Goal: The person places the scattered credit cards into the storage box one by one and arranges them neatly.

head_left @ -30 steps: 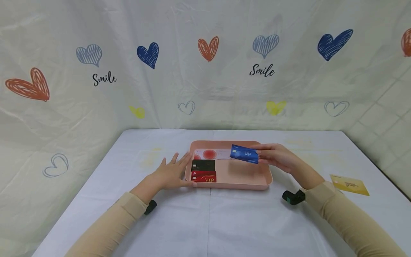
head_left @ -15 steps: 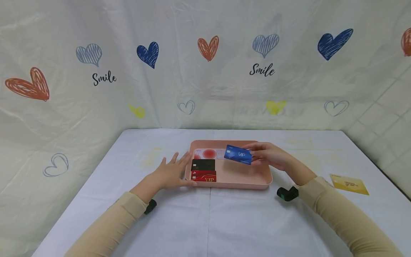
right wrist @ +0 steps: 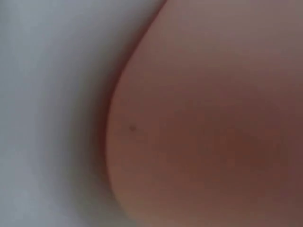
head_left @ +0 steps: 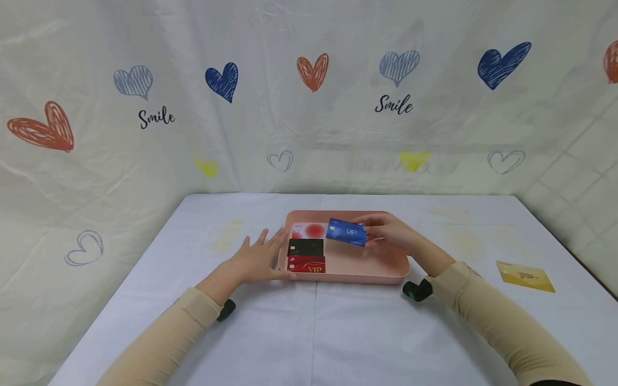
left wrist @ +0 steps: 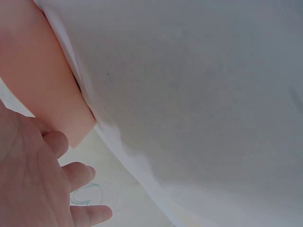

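A pink tray (head_left: 367,268) stands on the white-covered table. My right hand (head_left: 393,233) pinches a blue VIP card (head_left: 345,232) by its right end, over the tray's back half and slightly tilted. The blue card mostly hides a pale card lying behind it. Along the tray's left side lie a white card with a red circle (head_left: 309,231), a black VIP card (head_left: 306,247) and a red VIP card (head_left: 306,264). My left hand (head_left: 258,262) rests at the tray's left rim, fingers spread. In the left wrist view its fingers reach beside the tray wall (left wrist: 52,85).
A gold card (head_left: 526,276) lies on the table to the right, beyond the right sleeve. Small black devices (head_left: 417,290) sit under both wrists. A curtain printed with hearts (head_left: 314,128) hangs behind the table's back edge. The right wrist view is blurred.
My right hand has carried the blue card leftward over the tray, increasingly covering the pale card at the back. My left hand has stayed in place.
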`<state>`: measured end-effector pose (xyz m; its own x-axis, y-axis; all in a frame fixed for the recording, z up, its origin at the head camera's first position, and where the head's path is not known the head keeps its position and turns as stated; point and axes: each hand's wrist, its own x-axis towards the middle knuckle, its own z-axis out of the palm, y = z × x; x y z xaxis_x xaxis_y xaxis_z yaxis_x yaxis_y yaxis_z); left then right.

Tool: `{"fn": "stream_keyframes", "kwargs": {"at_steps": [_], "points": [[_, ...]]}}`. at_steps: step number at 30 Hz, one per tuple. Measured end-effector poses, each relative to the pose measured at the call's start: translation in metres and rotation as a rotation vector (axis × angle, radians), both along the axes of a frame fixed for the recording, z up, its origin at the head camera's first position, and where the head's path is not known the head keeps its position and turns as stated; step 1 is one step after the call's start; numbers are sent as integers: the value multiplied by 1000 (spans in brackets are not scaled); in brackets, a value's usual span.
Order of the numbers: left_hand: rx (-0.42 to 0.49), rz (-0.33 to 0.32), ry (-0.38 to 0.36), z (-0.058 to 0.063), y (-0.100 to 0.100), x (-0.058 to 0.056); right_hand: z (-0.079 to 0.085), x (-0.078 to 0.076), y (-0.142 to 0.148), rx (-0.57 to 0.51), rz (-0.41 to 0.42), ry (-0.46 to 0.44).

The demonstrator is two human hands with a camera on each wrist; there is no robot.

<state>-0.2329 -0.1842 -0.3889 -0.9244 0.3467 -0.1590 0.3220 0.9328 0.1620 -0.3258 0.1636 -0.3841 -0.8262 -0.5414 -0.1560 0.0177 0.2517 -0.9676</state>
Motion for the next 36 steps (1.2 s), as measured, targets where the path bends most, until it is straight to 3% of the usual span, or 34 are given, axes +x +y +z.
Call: {"fn": "stream_keyframes", "kwargs": {"at_steps": [7,19,36], "points": [[-3,2,-6,0,1,0,-7,-2,-8,22,20,43],[-12,-1,-5,-1,0,-1,-12,-3,-17,135,-95,-59],[-21,15,-7,0,1,0,-10,1,-20,155,-121,-104]]}}
